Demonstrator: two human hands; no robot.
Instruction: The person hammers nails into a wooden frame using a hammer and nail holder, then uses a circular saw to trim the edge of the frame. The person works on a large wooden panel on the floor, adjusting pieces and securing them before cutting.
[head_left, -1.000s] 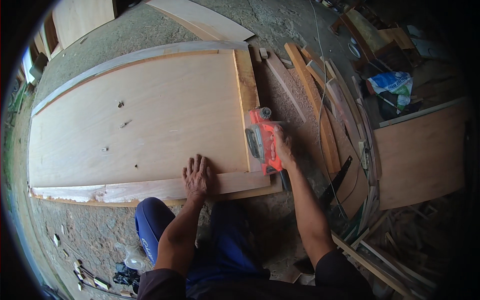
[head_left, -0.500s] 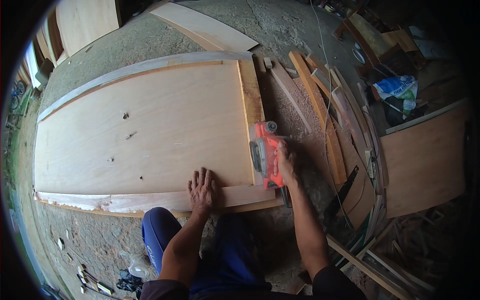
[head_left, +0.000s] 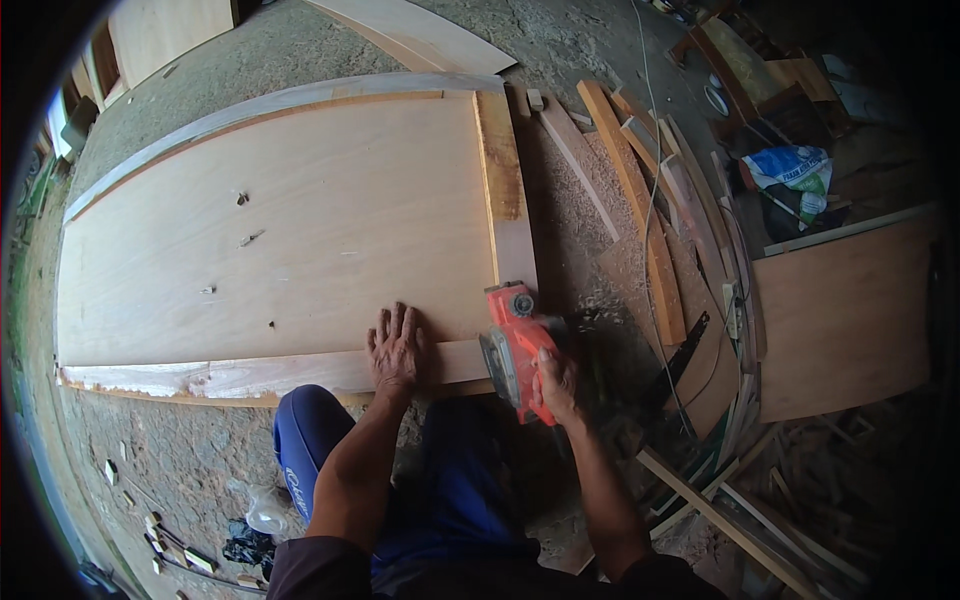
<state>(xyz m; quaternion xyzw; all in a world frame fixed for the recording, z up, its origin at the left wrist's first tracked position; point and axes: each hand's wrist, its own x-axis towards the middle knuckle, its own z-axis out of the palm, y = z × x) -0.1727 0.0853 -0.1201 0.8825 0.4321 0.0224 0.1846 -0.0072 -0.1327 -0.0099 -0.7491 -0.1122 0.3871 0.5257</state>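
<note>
A wide framed wooden panel point(head_left: 290, 250) lies flat in front of me, with a raised border strip point(head_left: 500, 160) along its right end. My right hand point(head_left: 557, 386) is wrapped round the handle of a red electric planer point(head_left: 518, 352). The planer sits tilted at the panel's near right corner, where the end strip meets the near strip point(head_left: 290, 373). Shavings blur in the air to its right. My left hand point(head_left: 396, 348) rests flat with fingers spread, across the near strip and the panel face. Several small metal pieces point(head_left: 250, 238) lie on the panel.
Lumber strips point(head_left: 640, 220) and wood shavings point(head_left: 592, 175) lie right of the panel, with a black-bladed saw point(head_left: 690, 345) beside them. A thin cable point(head_left: 650, 200) runs down there. Farther right are a plywood sheet point(head_left: 845, 315) and a blue-white bag point(head_left: 790, 170). Offcuts point(head_left: 185, 550) litter the lower left.
My right hand has drawn the planer toward me along the end strip to the near corner, and the planer has turned. My left hand stays on the panel. The view has shifted slightly.
</note>
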